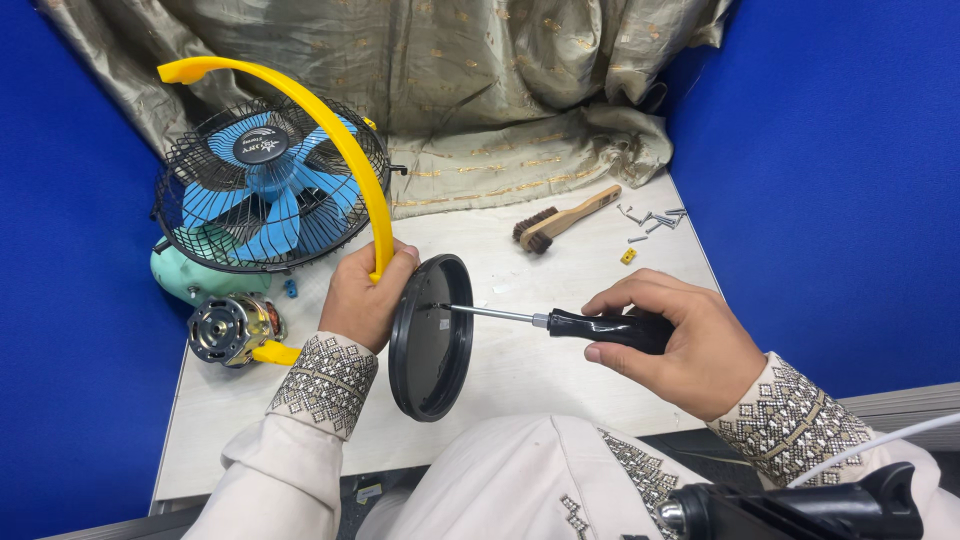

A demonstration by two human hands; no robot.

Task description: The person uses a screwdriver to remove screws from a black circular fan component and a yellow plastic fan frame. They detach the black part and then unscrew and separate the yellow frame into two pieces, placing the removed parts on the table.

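Note:
My left hand (365, 295) grips a curved yellow plastic arm (330, 135) together with a round black base plate (430, 338), which stands on edge over the white table. My right hand (690, 345) holds a black-handled screwdriver (560, 322) level, its metal tip touching the inner face of the black plate. The yellow arm arches up and left over a small fan with blue blades behind a black wire grille (265, 185).
A bare fan motor (228, 328) and a mint-green housing (195, 275) lie at the left. A wooden brush (560, 220), several loose screws (652, 218) and a small yellow piece (628, 256) lie at the back right. Olive cloth (480, 90) drapes behind, between blue walls. A black tool (800, 510) shows bottom right.

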